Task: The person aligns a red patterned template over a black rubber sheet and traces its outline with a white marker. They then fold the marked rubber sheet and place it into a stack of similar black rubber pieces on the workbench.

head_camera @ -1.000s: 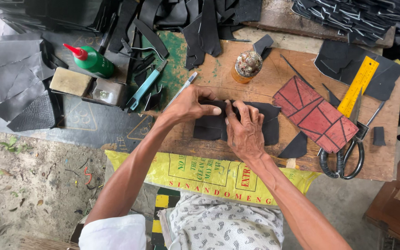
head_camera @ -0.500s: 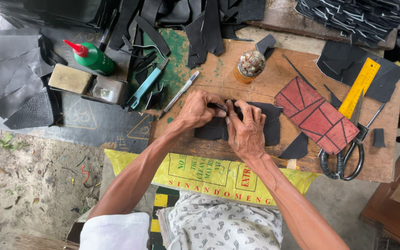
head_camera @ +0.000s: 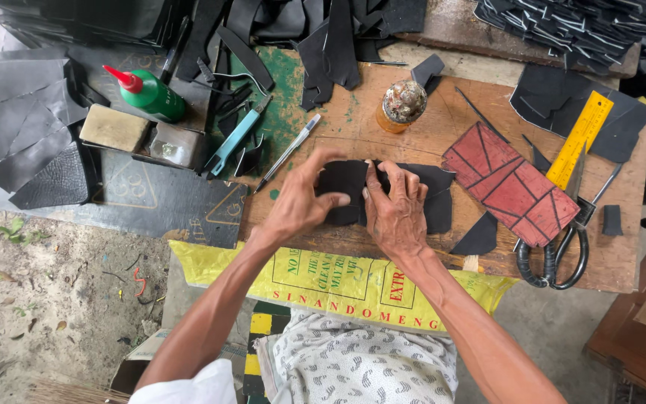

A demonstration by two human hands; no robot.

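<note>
While both hands pinch the black leather piece (head_camera: 345,191) flat on the worktop (head_camera: 428,135), left hand (head_camera: 300,206) grips its left edge, right hand (head_camera: 394,213) its right; more leather runs rightward, pen (head_camera: 287,153) lying just up-left.

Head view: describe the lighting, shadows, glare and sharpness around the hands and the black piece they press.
Head view: soft, even daylight, only faint shadows under the left hand and right hand; no glare on the matte black piece, whose dark surface shows little detail; the wooden board and the scissors look sharp; slight wide-angle bending toward the frame edges; no visible motion blur on the fingers.
</note>
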